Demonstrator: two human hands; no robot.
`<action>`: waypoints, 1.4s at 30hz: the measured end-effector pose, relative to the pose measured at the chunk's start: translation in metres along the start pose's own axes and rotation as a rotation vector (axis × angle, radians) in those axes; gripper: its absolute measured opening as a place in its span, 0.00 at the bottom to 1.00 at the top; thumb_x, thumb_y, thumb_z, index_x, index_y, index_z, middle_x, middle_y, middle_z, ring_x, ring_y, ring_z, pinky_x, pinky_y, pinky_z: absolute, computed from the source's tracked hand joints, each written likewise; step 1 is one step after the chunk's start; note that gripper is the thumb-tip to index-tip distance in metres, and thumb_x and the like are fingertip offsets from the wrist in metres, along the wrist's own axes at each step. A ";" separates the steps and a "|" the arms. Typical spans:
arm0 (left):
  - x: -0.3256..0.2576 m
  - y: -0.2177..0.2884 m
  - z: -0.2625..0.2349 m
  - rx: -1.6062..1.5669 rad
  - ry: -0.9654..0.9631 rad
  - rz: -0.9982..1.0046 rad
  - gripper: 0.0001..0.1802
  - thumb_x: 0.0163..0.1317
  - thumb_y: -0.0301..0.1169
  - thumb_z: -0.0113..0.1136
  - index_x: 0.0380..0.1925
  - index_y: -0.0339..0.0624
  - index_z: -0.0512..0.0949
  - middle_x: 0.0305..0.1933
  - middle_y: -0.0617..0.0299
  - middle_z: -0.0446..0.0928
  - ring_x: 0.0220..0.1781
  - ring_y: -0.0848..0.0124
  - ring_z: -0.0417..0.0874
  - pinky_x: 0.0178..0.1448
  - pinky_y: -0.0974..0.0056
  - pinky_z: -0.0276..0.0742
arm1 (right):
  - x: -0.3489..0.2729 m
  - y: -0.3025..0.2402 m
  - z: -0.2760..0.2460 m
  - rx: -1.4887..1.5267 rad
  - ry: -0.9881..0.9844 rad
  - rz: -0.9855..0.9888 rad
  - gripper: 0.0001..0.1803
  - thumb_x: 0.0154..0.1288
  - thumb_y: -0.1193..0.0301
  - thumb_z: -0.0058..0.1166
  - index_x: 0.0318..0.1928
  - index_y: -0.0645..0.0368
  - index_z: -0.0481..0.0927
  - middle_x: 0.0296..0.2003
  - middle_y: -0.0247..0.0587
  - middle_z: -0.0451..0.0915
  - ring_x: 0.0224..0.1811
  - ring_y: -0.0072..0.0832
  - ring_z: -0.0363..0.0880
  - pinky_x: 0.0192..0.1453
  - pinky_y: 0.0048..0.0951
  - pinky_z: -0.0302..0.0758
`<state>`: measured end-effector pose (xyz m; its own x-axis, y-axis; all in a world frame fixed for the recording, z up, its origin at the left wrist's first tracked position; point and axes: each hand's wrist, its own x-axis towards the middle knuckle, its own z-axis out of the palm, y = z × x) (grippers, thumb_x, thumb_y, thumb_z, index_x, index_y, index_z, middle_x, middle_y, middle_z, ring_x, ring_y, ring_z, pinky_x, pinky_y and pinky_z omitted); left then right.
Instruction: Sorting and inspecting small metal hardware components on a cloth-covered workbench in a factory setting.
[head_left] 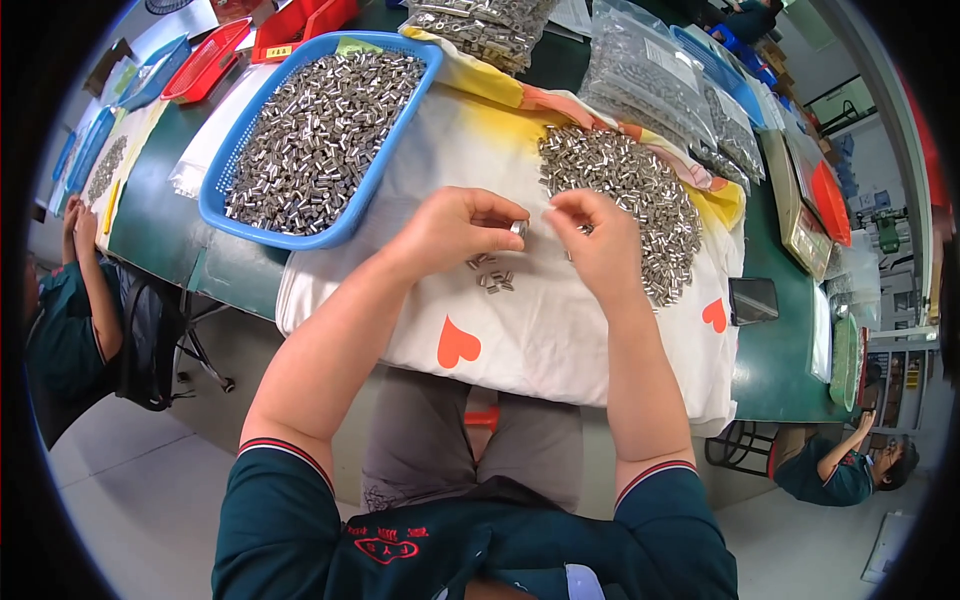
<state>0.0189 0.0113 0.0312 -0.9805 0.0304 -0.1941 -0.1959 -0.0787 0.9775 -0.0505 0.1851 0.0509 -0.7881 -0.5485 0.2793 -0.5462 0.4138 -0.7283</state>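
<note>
My left hand [452, 230] pinches a small shiny metal cylinder [519, 229] between thumb and fingertips, above a white cloth [400, 335]. Just to its right, my right hand [606, 240] has its fingers curled and drawn together; whatever they hold, if anything, is too small or hidden to make out. A bit of metal shows by its lower fingers. Several loose metal cylinders [494, 280] lie on the cloth below my left hand. Beside and beyond my right hand spreads a large heap of metal cylinders [655, 205].
A blue basket [210, 205] full of metal cylinders stands at the left. Clear bags of parts [645, 75] lie at the back. A dark phone-like object [753, 300] rests on the green table [775, 375] at right. Other people sit at both sides.
</note>
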 end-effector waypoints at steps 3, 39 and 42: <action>0.003 0.000 0.003 0.036 -0.010 0.001 0.17 0.49 0.24 0.63 0.41 0.34 0.76 0.36 0.60 0.78 0.37 0.78 0.77 0.41 0.74 0.74 | 0.010 0.019 0.005 -0.219 0.210 -0.106 0.07 0.48 0.73 0.57 0.31 0.58 0.78 0.25 0.40 0.76 0.28 0.33 0.74 0.36 0.33 0.69; 0.004 -0.006 -0.003 -0.060 -0.010 0.033 0.17 0.49 0.25 0.63 0.41 0.32 0.75 0.35 0.60 0.78 0.36 0.79 0.78 0.37 0.76 0.73 | -0.003 -0.004 0.006 0.170 -0.158 0.097 0.08 0.50 0.74 0.56 0.33 0.60 0.78 0.27 0.41 0.78 0.28 0.27 0.76 0.33 0.24 0.71; 0.006 -0.007 0.000 0.010 0.004 0.050 0.17 0.49 0.24 0.63 0.41 0.33 0.76 0.36 0.60 0.78 0.36 0.78 0.78 0.38 0.75 0.73 | 0.006 0.010 0.001 -0.075 0.068 -0.030 0.09 0.48 0.72 0.57 0.33 0.58 0.79 0.28 0.39 0.75 0.31 0.31 0.73 0.37 0.30 0.70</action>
<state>0.0149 0.0115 0.0232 -0.9891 0.0231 -0.1453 -0.1466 -0.0701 0.9867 -0.0601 0.1851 0.0449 -0.7873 -0.5116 0.3441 -0.5874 0.4528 -0.6708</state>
